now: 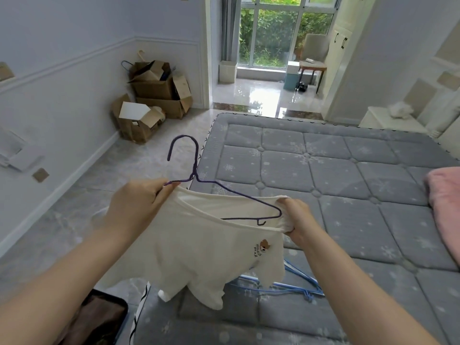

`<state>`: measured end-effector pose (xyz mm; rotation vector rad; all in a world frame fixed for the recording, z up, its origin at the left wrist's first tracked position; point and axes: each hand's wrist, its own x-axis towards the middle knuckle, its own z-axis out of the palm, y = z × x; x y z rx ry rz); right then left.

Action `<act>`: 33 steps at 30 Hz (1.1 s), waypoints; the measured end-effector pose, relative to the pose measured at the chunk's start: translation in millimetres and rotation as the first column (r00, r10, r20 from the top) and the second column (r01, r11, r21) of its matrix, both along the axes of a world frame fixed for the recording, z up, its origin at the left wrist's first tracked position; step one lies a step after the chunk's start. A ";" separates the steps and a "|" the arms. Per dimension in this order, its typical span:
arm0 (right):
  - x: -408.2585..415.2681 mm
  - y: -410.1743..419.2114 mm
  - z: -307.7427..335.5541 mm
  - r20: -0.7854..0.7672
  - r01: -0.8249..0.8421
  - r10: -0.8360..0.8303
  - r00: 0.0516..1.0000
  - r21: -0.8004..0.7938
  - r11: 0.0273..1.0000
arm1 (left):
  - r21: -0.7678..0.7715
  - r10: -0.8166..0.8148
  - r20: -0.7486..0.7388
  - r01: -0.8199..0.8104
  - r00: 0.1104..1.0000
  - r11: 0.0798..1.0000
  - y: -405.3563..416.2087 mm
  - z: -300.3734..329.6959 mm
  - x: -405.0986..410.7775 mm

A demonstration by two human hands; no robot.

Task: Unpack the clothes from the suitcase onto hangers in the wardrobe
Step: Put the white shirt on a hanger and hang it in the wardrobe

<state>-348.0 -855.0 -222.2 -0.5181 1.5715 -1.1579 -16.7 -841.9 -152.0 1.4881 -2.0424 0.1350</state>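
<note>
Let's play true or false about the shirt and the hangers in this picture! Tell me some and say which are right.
1. The hanger in the white T-shirt is purple. True.
2. The right hand is empty. False: it grips the shirt's neckline.
3. Blue hangers lie on the mattress. True.
4. The left hand holds a cardboard box. False: it pinches the hanger and shirt.
5. The shirt has a bear picture. True.

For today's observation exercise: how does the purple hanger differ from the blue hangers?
The purple hanger is held up in both hands with a white shirt being fitted onto it; the blue hangers lie bare on the mattress. The purple one is single; the blue ones are bunched together. Both look like thin wire hangers.
</note>
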 end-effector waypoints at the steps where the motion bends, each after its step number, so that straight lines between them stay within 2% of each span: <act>1: 1.1 0.4 0.2 -0.019 -0.004 0.004 1.000 -0.005 1.000 | -0.009 0.025 0.011 -0.025 1.000 1.000 1.6 -1.6 -1.9; 6: 6.5 5.3 11.0 -0.109 -0.094 0.092 0.990 -0.007 0.996 | -0.098 0.102 0.110 -0.091 0.989 0.991 8.9 -0.2 -6.3; 8: 12.3 7.0 19.6 -0.113 -0.120 0.117 0.987 -0.025 0.992 | -0.085 0.109 0.114 -0.099 0.988 0.991 11.1 0.4 -10.4; 13: 33.6 16.5 42.2 -0.030 -0.236 0.235 0.971 -0.025 0.971 | -0.060 0.145 0.119 -0.139 0.982 0.989 11.8 -3.4 -26.4; 17: 52.1 27.5 57.9 0.090 -0.357 0.368 0.925 -0.116 0.927 | 0.021 0.127 0.172 -0.133 0.977 0.991 18.0 -11.2 -47.4; 21: 57.4 34.3 74.8 0.111 -0.478 0.510 0.853 -0.226 0.849 | 0.157 0.107 0.113 -0.124 0.988 0.980 9.0 -11.7 -56.5; 24: 50.6 33.1 85.8 0.196 -0.532 0.585 0.787 -0.264 0.804 | 0.268 0.047 -0.068 -0.028 0.997 0.963 -1.8 -2.8 -43.4; 25: 47.2 33.2 88.3 0.182 -0.550 0.605 0.776 -0.275 0.789 | 0.277 0.004 -0.122 0.030 0.992 0.960 -3.6 2.1 -39.4; 26: 44.5 32.8 90.7 0.086 -0.592 0.634 0.769 -0.280 0.756 | 0.275 -0.045 -0.164 0.090 0.985 0.957 -5.1 7.9 -35.3; 27: 42.9 33.3 93.2 -0.102 -0.657 0.656 0.747 -0.255 0.709 | 0.274 -0.098 -0.194 0.150 0.976 0.950 -5.7 14.1 -32.3; 28: 40.6 33.0 94.5 -0.363 -0.720 0.634 0.683 -0.188 0.668 | 0.272 -0.151 -0.214 0.207 0.965 0.940 -6.0 20.1 -30.1; 29: 38.5 31.2 96.3 -0.626 -0.752 0.548 0.555 -0.097 0.652 | 0.268 -0.196 -0.225 0.254 0.955 0.929 -6.0 27.0 -28.4; 30: 35.9 28.2 95.9 -0.832 -0.753 0.403 0.383 -0.028 0.657 | 0.266 -0.227 -0.230 0.286 0.946 0.921 -6.0 33.0 -27.5; 31: 34.4 24.7 96.8 -0.935 -0.747 0.244 0.258 -0.032 0.664 | 0.256 -0.246 -0.232 0.303 0.941 0.918 -5.9 40.2 -26.3; 32: 34.2 23.5 100.6 -0.960 -0.754 0.129 0.250 -0.110 0.648 | 0.241 -0.254 -0.240 0.311 0.937 0.919 -5.9 47.1 -25.4; 33: 32.9 23.1 103.8 -0.948 -0.769 0.063 0.310 -0.212 0.603 | 0.223 -0.260 -0.257 0.319 0.931 0.921 -5.4 53.5 -24.1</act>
